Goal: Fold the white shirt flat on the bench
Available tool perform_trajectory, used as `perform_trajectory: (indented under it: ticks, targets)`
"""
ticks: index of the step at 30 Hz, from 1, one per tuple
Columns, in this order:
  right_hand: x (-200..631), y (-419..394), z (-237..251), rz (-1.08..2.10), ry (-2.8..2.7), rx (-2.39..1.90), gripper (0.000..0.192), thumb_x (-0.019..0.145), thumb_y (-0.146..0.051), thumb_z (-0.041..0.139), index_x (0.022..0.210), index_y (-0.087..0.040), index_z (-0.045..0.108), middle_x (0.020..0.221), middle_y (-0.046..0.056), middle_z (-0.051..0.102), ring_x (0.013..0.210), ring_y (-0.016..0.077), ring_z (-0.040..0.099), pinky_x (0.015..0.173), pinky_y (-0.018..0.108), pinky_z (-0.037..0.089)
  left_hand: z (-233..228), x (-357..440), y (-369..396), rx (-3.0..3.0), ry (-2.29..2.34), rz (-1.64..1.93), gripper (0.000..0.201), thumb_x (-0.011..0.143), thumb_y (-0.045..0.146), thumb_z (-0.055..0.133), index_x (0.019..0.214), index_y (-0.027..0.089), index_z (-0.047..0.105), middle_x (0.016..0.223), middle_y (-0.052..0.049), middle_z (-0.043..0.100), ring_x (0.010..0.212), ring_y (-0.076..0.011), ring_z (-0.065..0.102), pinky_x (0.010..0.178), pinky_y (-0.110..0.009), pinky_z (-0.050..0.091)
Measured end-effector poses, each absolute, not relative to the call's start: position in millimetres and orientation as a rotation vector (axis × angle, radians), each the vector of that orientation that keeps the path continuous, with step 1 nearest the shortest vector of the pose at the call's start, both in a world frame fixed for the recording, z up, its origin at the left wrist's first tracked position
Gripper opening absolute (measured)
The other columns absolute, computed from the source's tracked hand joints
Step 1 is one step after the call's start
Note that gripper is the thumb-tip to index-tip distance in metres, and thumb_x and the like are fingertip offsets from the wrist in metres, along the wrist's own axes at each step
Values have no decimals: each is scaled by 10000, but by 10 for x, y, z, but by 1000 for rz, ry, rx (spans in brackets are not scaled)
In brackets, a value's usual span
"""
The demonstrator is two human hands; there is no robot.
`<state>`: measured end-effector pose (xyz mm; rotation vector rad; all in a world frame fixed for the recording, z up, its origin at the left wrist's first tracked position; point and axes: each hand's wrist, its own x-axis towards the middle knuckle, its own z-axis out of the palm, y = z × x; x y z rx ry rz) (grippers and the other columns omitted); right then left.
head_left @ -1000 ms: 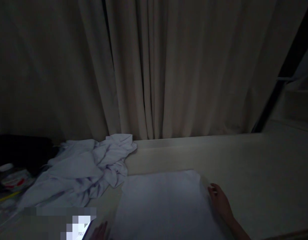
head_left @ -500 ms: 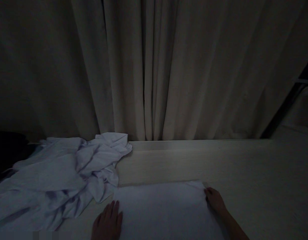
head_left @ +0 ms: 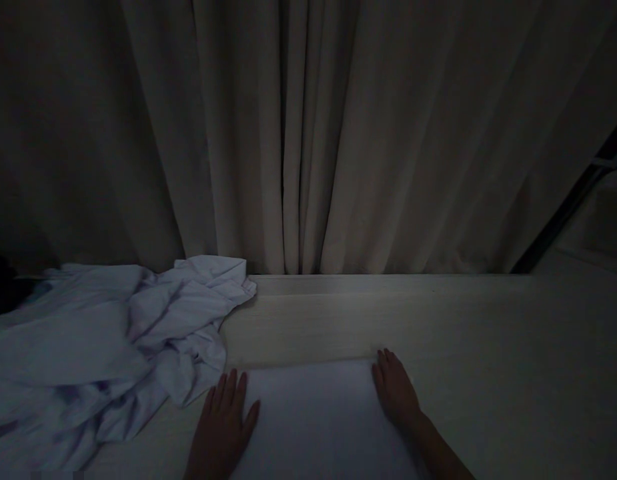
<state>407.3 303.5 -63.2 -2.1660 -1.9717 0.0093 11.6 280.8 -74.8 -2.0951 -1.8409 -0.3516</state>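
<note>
A flat, folded pale cloth [head_left: 313, 420] lies on the light tabletop [head_left: 488, 360] at the bottom centre. My left hand [head_left: 223, 427] rests flat on its left edge, fingers spread. My right hand [head_left: 394, 390] lies flat on its right edge near the far corner, fingers together and extended. Neither hand grips anything. The scene is very dim.
A crumpled heap of pale bluish fabric [head_left: 113, 347] covers the table's left side, right beside my left hand. Beige curtains [head_left: 308, 133] hang behind the table's far edge. A dark diagonal bar [head_left: 568, 207] stands at the right.
My left hand came up onto the cloth's left edge. My right hand shifted left and flattened on the right edge. The view swung rightward, and the bottle at left has gone out of sight.
</note>
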Motion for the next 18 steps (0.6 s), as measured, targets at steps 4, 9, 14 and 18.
perform_trajectory:
  ticks: [4, 9, 14, 18]
  targets:
    - [4072, 3036, -877, -1, -2006, -2174, 648, 920, -495, 262, 1394, -61, 342, 1467, 198, 334, 1374, 295, 274, 1133, 429, 232, -872, 56, 2793, -2149, -1941, -363, 623, 829, 516, 354, 1313, 138, 455, 1379, -157, 502, 1319, -297, 408, 1089, -502, 322]
    - [4108, 3031, -876, -80, -2005, -2170, 623, 924, -470, 263, 1397, -73, 340, 1462, 206, 337, 1368, 302, 284, 1127, 441, 238, -821, 30, 2775, -2191, -1964, -401, 591, 824, 515, 364, 1295, 175, 476, 1378, -138, 508, 1328, -304, 394, 1096, -528, 305]
    - [3868, 3036, -658, -172, -2030, -2231, 585, 871, -318, 363, 1398, -66, 334, 1487, 211, 279, 1384, 347, 213, 1132, 499, 178, -555, 306, 2773, -2207, -1980, -219, 624, 832, 435, 351, 1326, 61, 426, 1424, -205, 420, 1363, -334, 317, 1134, -509, 251]
    - [3493, 3006, -595, -109, -2121, -2058, 575, 906, -380, 296, 1423, -127, 298, 1518, 159, 231, 1406, 307, 159, 1149, 485, 115, -490, 738, 2776, -2287, -1978, -295, 590, 868, 480, 286, 1382, 197, 352, 1487, -130, 345, 1395, -334, 235, 1137, -535, 222]
